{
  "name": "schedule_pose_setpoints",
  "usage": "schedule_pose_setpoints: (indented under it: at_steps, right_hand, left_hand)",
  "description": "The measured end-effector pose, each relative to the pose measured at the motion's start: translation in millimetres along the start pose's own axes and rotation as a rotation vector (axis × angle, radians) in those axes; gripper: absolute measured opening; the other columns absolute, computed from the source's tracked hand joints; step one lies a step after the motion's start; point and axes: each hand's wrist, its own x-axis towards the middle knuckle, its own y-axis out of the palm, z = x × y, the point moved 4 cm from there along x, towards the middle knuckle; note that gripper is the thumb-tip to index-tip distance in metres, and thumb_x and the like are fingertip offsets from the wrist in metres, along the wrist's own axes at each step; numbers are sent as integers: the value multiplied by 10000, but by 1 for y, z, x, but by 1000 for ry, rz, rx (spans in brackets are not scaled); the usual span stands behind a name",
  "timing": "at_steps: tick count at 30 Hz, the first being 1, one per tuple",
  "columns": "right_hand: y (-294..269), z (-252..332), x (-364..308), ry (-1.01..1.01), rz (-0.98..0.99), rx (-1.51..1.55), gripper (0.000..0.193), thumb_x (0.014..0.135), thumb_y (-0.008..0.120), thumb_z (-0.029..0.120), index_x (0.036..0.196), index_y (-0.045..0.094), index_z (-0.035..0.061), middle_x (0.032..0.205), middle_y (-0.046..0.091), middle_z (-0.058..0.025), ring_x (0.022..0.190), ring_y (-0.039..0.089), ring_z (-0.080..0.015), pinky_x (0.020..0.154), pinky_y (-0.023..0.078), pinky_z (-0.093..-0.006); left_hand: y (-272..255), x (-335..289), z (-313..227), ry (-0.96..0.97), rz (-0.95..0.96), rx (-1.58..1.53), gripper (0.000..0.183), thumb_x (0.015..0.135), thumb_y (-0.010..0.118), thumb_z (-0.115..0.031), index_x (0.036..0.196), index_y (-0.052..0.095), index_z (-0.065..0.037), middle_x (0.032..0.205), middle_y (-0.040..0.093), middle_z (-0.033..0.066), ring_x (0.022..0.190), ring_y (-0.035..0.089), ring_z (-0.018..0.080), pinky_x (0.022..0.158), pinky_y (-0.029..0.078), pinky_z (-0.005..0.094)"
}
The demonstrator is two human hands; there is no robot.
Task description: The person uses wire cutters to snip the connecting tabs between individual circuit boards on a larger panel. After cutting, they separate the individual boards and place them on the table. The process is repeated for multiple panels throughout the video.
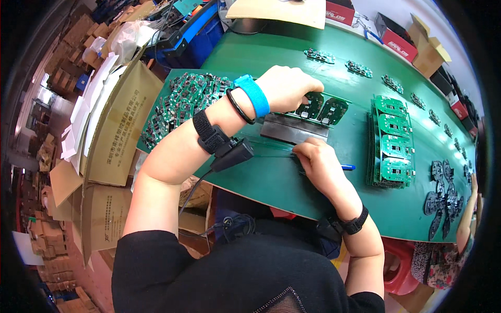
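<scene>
The left hand (289, 88) has its fingers curled over the left part of a green circuit-board panel (334, 110) and looks clamped on it, though the fingertips behind the panel are hidden. The panel stands tilted along the far side of a dark grey metal block (295, 129) on the green tabletop (250, 180), its component side facing the person. The right hand (318, 156) is near the block's front right corner, thumb and forefinger close together; whether they pinch anything thin, I cannot tell.

The panel looks thin, so I judge it light and stiff, more likely to crack or snap along the narrow joins between boards than to bend. Its bare faces are probably smooth and a little slippery, and the small soldered parts could be knocked off. The safest hold would be by the outer rim, thumb on one face and fingers on the other, clear of the components.

A blue pen (348, 167) lies just right of the right hand, with a stack of similar panels (394, 141) farther right and a heap of loose circuit boards (188, 88) to the left
</scene>
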Motion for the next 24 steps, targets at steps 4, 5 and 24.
schedule_pose_setpoints:
  at_steps: [4, 5, 24]
  right_hand:
    - [1, 0, 1, 60, 43, 26, 76, 802, 602, 75, 794, 607, 0, 787, 585, -166, 783, 575, -358, 716, 472, -424]
    - [1, 1, 1, 54, 63, -1, 79, 803, 605, 81, 799, 609, 2, 793, 587, -161, 788, 571, -352, 721, 470, -420]
    - [-10, -3, 3, -21, -45, -187, 191, 776, 583, 27, 950, 656, -5, 1019, 632, -119, 965, 571, -289, 855, 467, -377]
  left_hand:
    - [0, 2, 2, 0, 14, -3, 276, 795, 643, -159, 1069, 611, -158, 861, 660, 159, 806, 633, 357, 682, 501, 447]
    - [-1, 2, 1, -3, 16, -3, 279, 795, 642, -159, 1073, 610, -160, 861, 660, 159, 805, 633, 357, 681, 501, 448]
    - [13, 6, 0, 40, -18, 67, 214, 871, 567, -285, 1060, 559, -185, 784, 656, 112, 737, 643, 322, 616, 504, 431]
